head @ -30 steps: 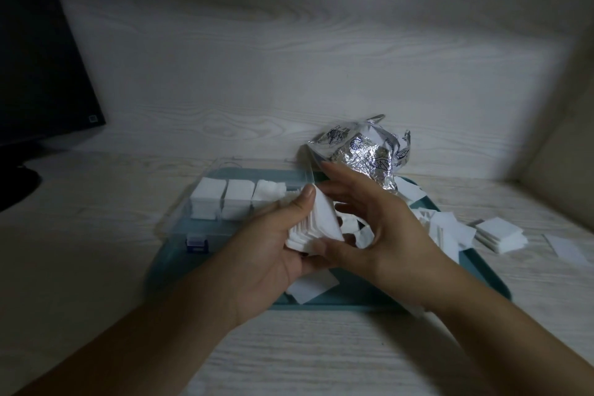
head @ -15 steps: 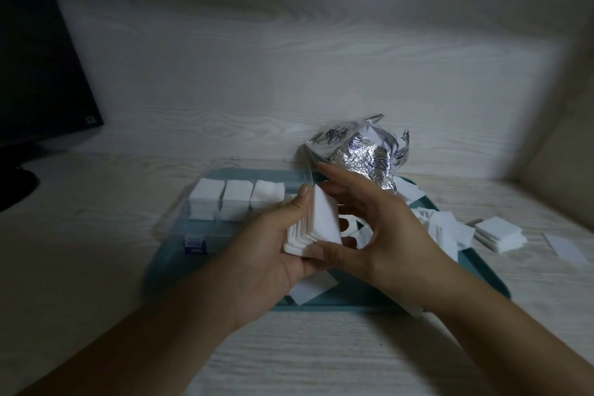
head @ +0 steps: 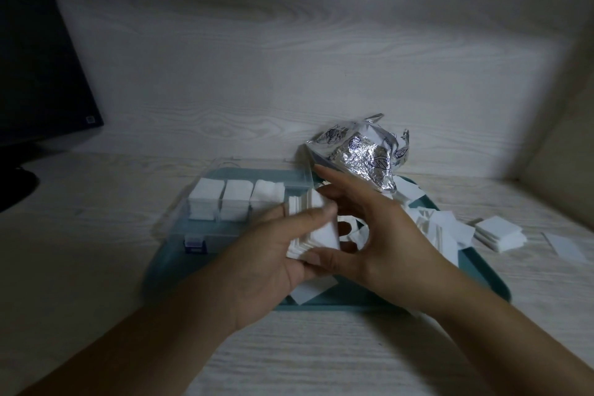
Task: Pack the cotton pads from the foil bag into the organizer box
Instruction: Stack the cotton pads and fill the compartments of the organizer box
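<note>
My left hand (head: 266, 264) and my right hand (head: 379, 235) together hold a stack of white square cotton pads (head: 316, 233) above the teal tray (head: 475, 270). The left thumb lies across the stack's top; the right thumb presses its near edge and the right fingers reach over its far side. Just left of the hands stands the clear organizer box (head: 193, 231), with three of its back compartments filled with pads (head: 236, 199). The crumpled foil bag (head: 363, 154) lies behind the hands. Loose pads (head: 446, 228) are heaped on the tray's right side.
A small pile of pads (head: 498, 233) and a single pad (head: 565, 246) lie on the wooden desk to the right of the tray. A dark monitor (head: 38, 74) stands at far left. A wooden wall rises close behind.
The stack has shifted slightly left toward the organizer box, and my left thumb has slid over its top. My right fingers have spread further across it.
</note>
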